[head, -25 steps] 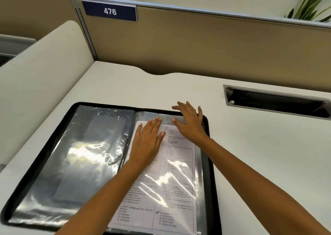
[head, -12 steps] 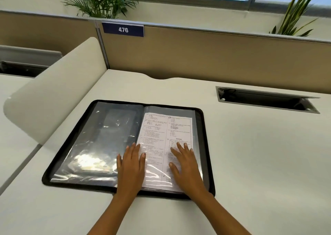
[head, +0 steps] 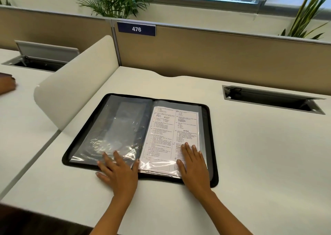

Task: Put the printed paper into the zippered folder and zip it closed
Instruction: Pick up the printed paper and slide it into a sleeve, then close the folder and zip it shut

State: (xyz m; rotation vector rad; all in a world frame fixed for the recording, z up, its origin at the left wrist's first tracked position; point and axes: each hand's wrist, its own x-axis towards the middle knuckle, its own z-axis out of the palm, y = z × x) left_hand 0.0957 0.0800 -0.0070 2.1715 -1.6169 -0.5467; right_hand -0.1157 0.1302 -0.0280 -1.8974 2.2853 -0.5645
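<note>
Paper: a printed paper, white with two columns of small black text, lies flat inside a clear plastic sleeve on the right half of the open folder.
Folder: a zippered folder with a black border lies spread open and flat on the surface, its spine running away from the viewer; the zipper is undone.
Left half of folder: a clear plastic sleeve over a grey backing, wrinkled and shiny near the front edge, with no sheet visible in it.
Left hand: the left hand lies palm down with fingers spread, fingertips on the front edge of the left sleeve, the palm partly on the bare surface in front of the folder; it grips nothing.
Right hand: the right hand lies palm down with fingers close together, pressing flat on the lower right part of the paper through the plastic; it grips nothing.
Surface: a white surface carries the folder, near its front edge.
Cable slot: a dark rectangular slot with its lid raised sits in the surface, well apart to the right and behind the folder.
Divider: a rounded white divider stands just left of the folder.
Back wall: a tan panel bears a blue sign reading 476, with green plants above it.
</note>
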